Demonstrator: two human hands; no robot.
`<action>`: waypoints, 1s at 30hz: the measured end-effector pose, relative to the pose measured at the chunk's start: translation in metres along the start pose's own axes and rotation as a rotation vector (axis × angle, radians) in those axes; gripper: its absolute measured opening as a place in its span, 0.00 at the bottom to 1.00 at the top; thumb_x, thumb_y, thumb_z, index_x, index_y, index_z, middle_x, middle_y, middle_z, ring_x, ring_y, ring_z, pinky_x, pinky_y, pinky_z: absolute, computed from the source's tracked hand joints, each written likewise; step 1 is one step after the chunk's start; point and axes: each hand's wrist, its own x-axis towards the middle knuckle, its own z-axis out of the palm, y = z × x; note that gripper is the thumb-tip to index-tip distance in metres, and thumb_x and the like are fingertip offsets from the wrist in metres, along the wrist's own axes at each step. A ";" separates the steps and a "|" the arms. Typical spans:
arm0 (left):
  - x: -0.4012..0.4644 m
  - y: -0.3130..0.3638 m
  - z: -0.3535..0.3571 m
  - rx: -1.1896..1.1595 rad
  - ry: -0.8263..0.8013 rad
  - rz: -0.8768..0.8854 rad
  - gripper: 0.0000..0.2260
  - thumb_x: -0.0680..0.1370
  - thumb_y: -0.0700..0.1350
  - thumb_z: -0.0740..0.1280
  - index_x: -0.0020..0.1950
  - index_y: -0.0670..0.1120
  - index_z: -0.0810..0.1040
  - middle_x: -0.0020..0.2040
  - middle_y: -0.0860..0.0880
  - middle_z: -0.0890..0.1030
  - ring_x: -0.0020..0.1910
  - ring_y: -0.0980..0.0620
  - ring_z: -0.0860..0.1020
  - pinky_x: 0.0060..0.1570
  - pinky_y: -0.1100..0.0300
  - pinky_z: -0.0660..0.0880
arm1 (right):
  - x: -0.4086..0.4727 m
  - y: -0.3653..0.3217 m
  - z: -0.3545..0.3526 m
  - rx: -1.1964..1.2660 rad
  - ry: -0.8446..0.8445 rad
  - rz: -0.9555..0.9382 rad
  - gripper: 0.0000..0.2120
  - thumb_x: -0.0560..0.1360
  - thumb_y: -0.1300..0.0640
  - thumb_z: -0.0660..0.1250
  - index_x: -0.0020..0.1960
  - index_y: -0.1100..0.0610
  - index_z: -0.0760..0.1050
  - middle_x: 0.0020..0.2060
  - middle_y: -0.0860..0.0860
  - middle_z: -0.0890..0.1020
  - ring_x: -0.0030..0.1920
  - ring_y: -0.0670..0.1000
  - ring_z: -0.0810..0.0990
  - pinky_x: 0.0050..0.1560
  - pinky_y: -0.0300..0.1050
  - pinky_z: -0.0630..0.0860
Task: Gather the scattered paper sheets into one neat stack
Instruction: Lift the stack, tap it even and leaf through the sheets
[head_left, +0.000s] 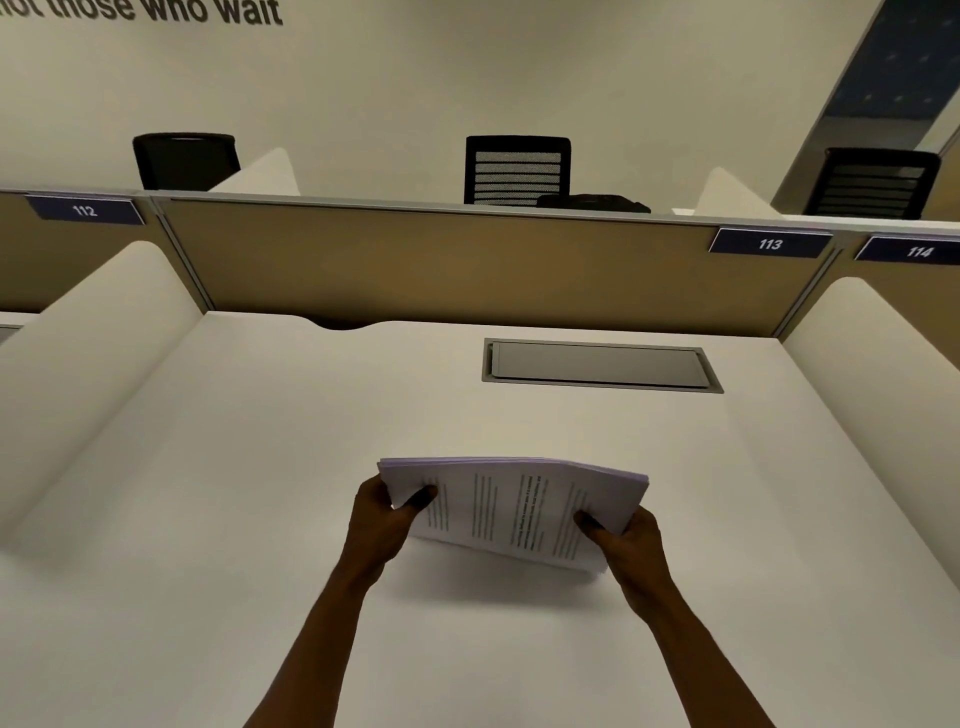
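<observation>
A thick stack of white printed paper sheets (511, 512) is held above the smooth, matte white desk top (208, 493), low of centre in the head view, its far edge bowed upward and its near edge casting a soft shadow on the surface. The left hand (382, 525) grips the stack's nine o'clock side, thumb pressed on the top sheet, the other fingers hidden underneath. The right hand (626, 545) clamps the three o'clock corner the same way, thumb on top, fingers out of sight below. The print on the top sheet runs in blurred lines and cannot be read.

At one o'clock from the stack a rectangular grey metal cable hatch (597, 365) sits flush in the desk. Behind it stands a tan fabric partition panel (441, 265) carrying dark blue number plates reading 112 (84, 210), 113 (770, 243) and 114 (918, 252). Black mesh-backed office chairs (517, 170) rise beyond it. Wall lettering at eleven o'clock, cut off, reads "those who wait" (171, 11).
</observation>
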 end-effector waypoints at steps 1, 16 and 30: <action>0.000 0.002 -0.001 0.000 0.002 0.015 0.11 0.68 0.52 0.77 0.49 0.55 0.83 0.47 0.54 0.87 0.48 0.56 0.84 0.44 0.62 0.78 | 0.000 -0.002 -0.001 0.002 0.000 -0.009 0.15 0.69 0.59 0.78 0.55 0.55 0.81 0.46 0.53 0.87 0.49 0.55 0.85 0.47 0.52 0.84; -0.007 -0.008 0.005 0.025 -0.100 -0.083 0.11 0.78 0.41 0.71 0.58 0.52 0.80 0.53 0.50 0.85 0.55 0.49 0.81 0.53 0.55 0.79 | -0.006 0.017 0.001 -0.016 0.018 0.012 0.17 0.68 0.63 0.78 0.54 0.50 0.80 0.47 0.51 0.86 0.49 0.52 0.85 0.42 0.43 0.83; 0.001 0.068 -0.001 0.455 0.171 0.399 0.44 0.70 0.57 0.76 0.79 0.57 0.54 0.77 0.52 0.64 0.76 0.51 0.63 0.71 0.54 0.63 | 0.002 -0.045 -0.012 -0.404 -0.031 -0.236 0.19 0.73 0.61 0.73 0.46 0.35 0.78 0.41 0.36 0.84 0.44 0.40 0.83 0.39 0.36 0.78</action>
